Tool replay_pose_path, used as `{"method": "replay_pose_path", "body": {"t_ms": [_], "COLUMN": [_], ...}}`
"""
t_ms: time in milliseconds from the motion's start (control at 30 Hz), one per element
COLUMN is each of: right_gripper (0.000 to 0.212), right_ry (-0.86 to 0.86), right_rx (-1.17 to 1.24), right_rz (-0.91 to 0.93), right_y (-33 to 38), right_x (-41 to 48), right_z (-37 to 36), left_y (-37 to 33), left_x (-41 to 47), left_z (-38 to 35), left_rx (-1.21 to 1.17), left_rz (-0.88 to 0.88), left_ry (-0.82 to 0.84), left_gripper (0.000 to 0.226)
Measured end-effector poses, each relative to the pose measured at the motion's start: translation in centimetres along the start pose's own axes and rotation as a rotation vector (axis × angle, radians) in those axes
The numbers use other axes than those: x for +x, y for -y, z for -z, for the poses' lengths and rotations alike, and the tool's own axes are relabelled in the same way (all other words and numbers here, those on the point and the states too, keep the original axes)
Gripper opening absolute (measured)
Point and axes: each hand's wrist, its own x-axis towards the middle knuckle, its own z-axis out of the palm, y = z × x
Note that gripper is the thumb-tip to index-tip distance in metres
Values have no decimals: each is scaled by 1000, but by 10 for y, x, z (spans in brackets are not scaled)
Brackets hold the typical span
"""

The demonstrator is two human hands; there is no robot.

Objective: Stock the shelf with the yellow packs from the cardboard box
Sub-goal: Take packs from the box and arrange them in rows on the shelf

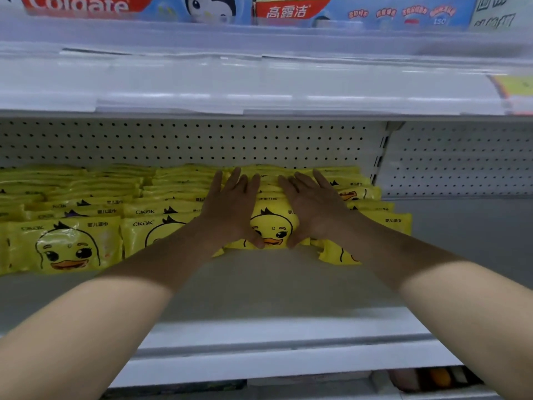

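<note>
Rows of yellow packs point(66, 243) with a duck face stand on the white shelf point(259, 287), filling its left and middle back. My left hand point(230, 206) and my right hand point(313, 206) lie on one row of these packs, fingers straight and spread over the tops. Both thumbs touch the lower front of the foremost pack point(272, 226), which shows between the hands. Another yellow pack point(337, 255) leans low just right of it. The cardboard box is out of view.
A pegboard back wall point(187, 140) runs behind the packs. The upper shelf point(259, 82) overhangs close above, carrying toothpaste boxes point(78, 4). Bare shelf floor lies in front of the packs and to the right past an upright divider point(380, 157).
</note>
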Motion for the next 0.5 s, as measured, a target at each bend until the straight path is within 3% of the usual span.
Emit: {"method": "replay_pose_path", "body": {"t_ms": [167,267,367,500], "right_gripper": [148,143,110,66], "right_ry": [-32,-9,-125,-313], "right_rx": [-29,158,482,569], "right_rz": [-13,31,15,15], "right_y": [2,-3,-17,-25], "right_x": [5,-5,-14,-5], "right_z": [-4,0,12,11], "left_y": [1,7,23,35], "left_x": [1,-6,-11,-7], "left_z": [-4,-3,6,10], "left_rx": [1,-114,-402,-559], "left_rz": [1,-44,-57,-42], "left_ry": [-32,-40,-113,-185], "left_gripper": [149,148,128,100]}}
